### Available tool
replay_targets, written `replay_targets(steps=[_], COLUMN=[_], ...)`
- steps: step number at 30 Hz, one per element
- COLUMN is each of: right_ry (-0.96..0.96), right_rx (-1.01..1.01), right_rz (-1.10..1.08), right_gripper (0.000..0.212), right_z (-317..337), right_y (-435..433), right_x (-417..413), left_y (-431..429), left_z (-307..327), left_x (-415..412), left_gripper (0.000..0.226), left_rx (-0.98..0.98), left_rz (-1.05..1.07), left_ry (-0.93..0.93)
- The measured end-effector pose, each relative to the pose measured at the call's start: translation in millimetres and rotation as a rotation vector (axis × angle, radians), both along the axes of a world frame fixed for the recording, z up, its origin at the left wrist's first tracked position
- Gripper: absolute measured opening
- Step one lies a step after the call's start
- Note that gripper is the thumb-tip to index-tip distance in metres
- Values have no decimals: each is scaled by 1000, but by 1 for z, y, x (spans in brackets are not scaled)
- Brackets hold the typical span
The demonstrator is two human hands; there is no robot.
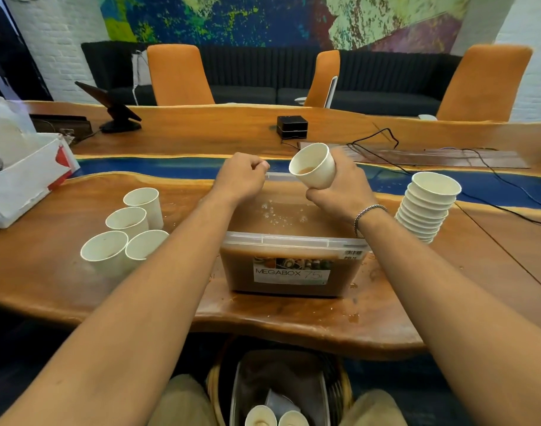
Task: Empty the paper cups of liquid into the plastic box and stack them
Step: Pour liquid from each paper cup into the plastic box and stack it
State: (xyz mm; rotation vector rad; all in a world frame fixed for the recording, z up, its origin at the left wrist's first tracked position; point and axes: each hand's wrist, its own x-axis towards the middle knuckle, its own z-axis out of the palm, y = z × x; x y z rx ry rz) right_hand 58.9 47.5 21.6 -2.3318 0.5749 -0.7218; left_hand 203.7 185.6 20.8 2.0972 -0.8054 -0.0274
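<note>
A clear plastic box labelled MEGABOX stands in front of me, nearly full of brown liquid with bubbles on top. My right hand grips a white paper cup over the box's far side, tilted toward me, a little brown liquid inside. My left hand is curled into a fist above the box's far left rim, and whether it touches the rim is unclear. Several white paper cups stand upright left of the box. A leaning stack of empty cups stands to the right.
A white paper bag sits at the far left. A tablet on a stand, a black box and cables lie farther back. Orange chairs face the table. Under the table a bin holds more cups. Drops wet the table near the box.
</note>
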Motion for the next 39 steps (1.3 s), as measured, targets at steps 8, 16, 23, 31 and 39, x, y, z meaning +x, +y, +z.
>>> replay_targets(steps=[8,16,23,31,39], right_ry=[31,35,48,67,88], right_rx=[-98,-151,-189,-234,-264], right_rz=[-36,-19,-15,-21,-30], right_gripper=[72,66,64,67,66], right_z=[-3,-2,-2,-1,0], right_y=[2,6,7,9,11], right_x=[-1,-1,-1,-3,-4], left_y=[1,2,2,1,1], left_z=[0,1,2,2,2], left_x=[-2,-1,-3,-4,-5], left_gripper=[36,36,36,38,38], left_rx=[15,24,20,20,28], left_rz=[-29,-47,-35,-32,-36], left_ry=[25,25,29,33,30])
